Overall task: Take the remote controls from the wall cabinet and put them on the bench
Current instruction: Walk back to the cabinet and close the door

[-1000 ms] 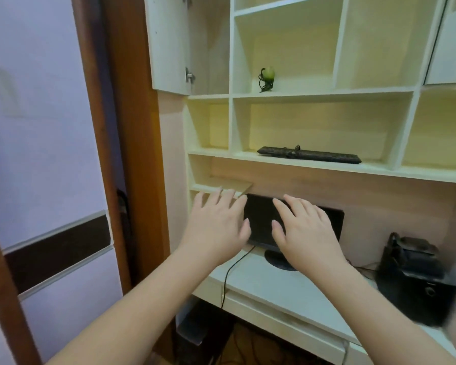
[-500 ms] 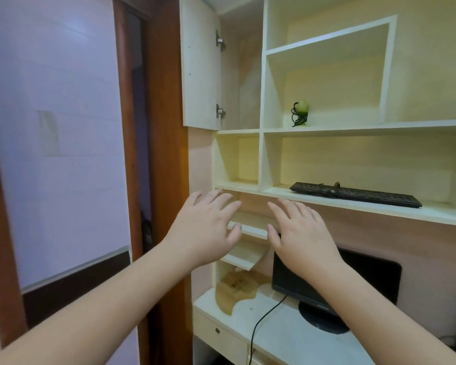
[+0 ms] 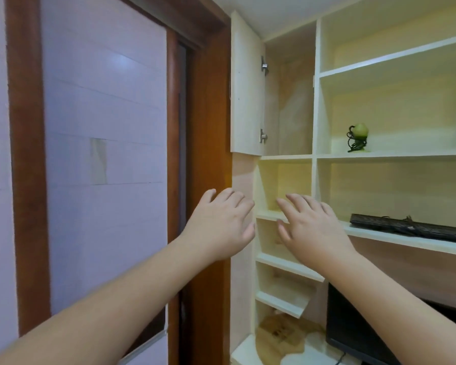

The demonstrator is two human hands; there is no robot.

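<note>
The cream wall cabinet [image 3: 315, 117] stands in front of me with its left door [image 3: 245, 85] swung open. The compartment behind that door shows nothing inside from this angle. No remote control is in sight. My left hand [image 3: 220, 223] and my right hand [image 3: 309, 225] are both raised side by side before the small lower cubbies, fingers straight and spread, holding nothing. Neither hand touches a shelf.
A black keyboard [image 3: 411, 227] lies on the long shelf at right. A small green ornament [image 3: 358, 137] sits one shelf higher. A black monitor [image 3: 353, 335] stands on the white desk [image 3: 245, 351] below. A brown door frame [image 3: 208, 180] and sliding door fill the left.
My view has swung up and to the left, bringing the open cabinet door and upper shelves into sight. Both hands have risen with it and stay open and apart from everything.
</note>
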